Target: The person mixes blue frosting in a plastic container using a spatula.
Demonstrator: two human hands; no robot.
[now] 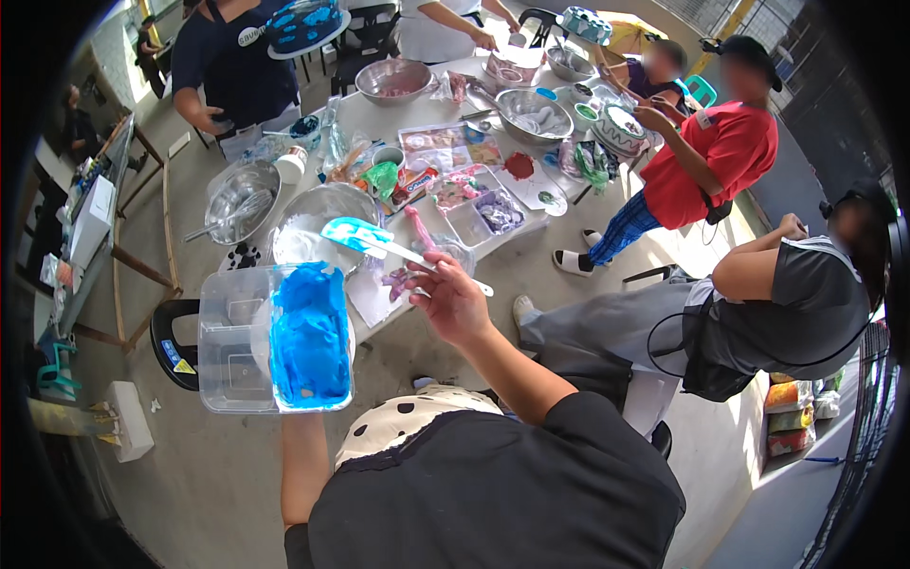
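My right hand [449,297] grips the white handle of a spatula [359,236] whose blade is coated with blue icing. Below and left of that blade is a clear plastic divided container [237,334]; its long right compartment is thickly filled with blue icing [311,341], while the left compartments look bare. My left forearm reaches up under the container, but my left hand is hidden beneath it, so its grip cannot be seen. A white round surface shows through the container's clear base. Just beyond the spatula stands a large metal bowl [320,206] with white icing.
The table [355,114] carries a metal bowl with a whisk [243,199], a divided tray of pink and purple icing [466,222], more bowls and plastic bags. A black chair [167,345] stands at left. Several people surround the table, some with cakes; one in grey is at my right.
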